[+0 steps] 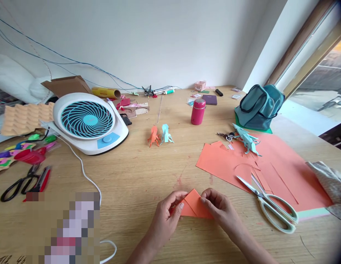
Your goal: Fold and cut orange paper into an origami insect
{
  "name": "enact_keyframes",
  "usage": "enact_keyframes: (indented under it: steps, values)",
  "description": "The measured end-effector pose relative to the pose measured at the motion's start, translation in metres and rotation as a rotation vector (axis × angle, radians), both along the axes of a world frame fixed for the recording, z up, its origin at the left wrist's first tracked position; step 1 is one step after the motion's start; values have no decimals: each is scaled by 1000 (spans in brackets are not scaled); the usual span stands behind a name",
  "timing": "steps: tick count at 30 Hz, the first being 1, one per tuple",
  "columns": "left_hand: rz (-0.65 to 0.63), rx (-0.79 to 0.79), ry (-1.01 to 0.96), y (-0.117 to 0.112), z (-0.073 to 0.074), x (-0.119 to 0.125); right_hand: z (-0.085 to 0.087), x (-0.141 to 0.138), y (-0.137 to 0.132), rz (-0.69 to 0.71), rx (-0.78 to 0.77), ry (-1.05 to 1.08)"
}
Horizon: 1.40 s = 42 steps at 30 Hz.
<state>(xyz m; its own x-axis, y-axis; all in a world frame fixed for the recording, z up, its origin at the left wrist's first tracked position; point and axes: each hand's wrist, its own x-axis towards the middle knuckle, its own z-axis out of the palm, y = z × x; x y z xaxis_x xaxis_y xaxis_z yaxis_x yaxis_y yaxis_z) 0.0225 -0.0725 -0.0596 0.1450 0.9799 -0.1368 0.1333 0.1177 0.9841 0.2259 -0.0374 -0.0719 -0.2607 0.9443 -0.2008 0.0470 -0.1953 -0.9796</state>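
Between my two hands is a small folded piece of orange paper (193,205), its top corner pointing away from me and a crease line running across it. My left hand (168,211) pinches its left side between thumb and fingers. On the opposite edge, my right hand (219,207) grips the paper with the thumb on top and fingers curled. Farther back stand an orange folded paper insect (154,136) and a light blue one (166,134). Right of my hands lie scissors with cream handles (269,205), partly over orange paper sheets (286,165).
A white fan (88,123) stands at left, its cable (84,170) trailing forward. Black scissors (20,185) and a red cutter (44,179) lie near it. Behind are a pink flask (198,112) and a teal bag (258,106). A larger blue paper insect (247,141) sits on the sheets.
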Motion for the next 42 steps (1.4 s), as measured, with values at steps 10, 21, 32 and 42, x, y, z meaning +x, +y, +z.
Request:
enact_keyframes:
  steps: [10, 21, 32, 42]
  values:
    - [-138, 14, -95, -6, 10, -6, 5, 2, 4, -79, -117, 89]
    - [-202, 151, -42, -3, 19, -11, 4, 5, 0, -99, -173, 142]
    - [-161, 33, -158, -4, 12, -5, 7, 5, 1, -95, -128, 104]
    - [-19, -20, -115, 4, -5, -3, 5, 5, -4, 118, 162, 26]
